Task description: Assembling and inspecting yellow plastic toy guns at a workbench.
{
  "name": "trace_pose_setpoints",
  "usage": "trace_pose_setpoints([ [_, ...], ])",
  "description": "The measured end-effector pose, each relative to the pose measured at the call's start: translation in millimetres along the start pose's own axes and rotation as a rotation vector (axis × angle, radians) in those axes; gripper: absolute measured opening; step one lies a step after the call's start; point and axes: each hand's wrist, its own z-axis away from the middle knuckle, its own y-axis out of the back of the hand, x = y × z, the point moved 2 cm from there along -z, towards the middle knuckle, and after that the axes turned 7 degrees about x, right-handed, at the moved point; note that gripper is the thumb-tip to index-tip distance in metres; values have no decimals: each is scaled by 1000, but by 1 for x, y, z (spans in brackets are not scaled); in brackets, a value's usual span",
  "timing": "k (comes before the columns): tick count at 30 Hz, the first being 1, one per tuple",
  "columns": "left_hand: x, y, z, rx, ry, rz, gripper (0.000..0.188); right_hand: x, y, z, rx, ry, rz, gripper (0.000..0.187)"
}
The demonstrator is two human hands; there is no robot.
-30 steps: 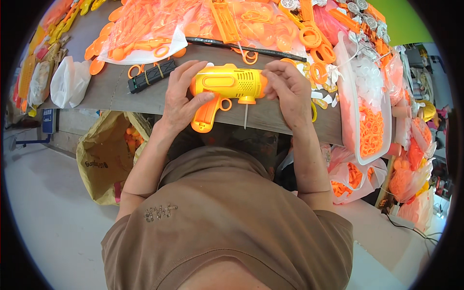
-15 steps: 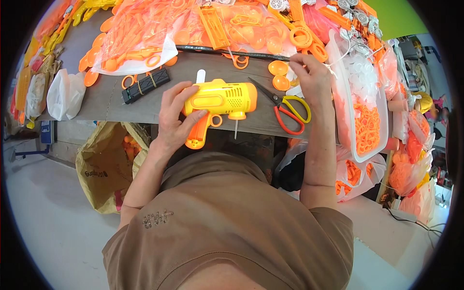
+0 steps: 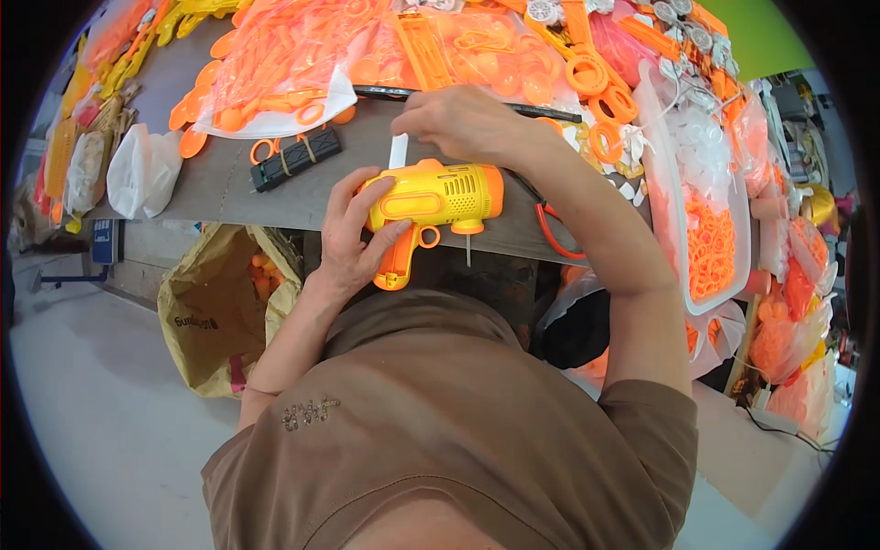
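My left hand is wrapped round a yellow and orange toy gun, holding it level above the table's near edge with its orange handle downward. A thin metal rod sticks out below its front end. My right hand reaches across above the gun, its fingers closed at the upper end of a white strip that rises from behind the gun's body. The fingertips partly cover that end. Scissors with a red handle lie on the table, mostly hidden under my right forearm.
A black box-shaped part bound with bands lies left of the gun. Bagged orange parts fill the table's far side. A clear bin of white pieces and orange rings stands at right. A paper sack sits below left.
My right hand has moved left, from beside the orange cups to the white strip above the gun. The whole view has shifted slightly, and my left hand keeps its hold on the gun.
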Motion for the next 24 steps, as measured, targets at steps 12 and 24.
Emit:
trace_pose_setpoints([
  [12,-11,15,4,25,26,14,48,18,-33,-4,-204,104,-27,11],
  [24,-13,17,5,26,23,0,47,14,-27,-1,-258,-216,-146,19],
])
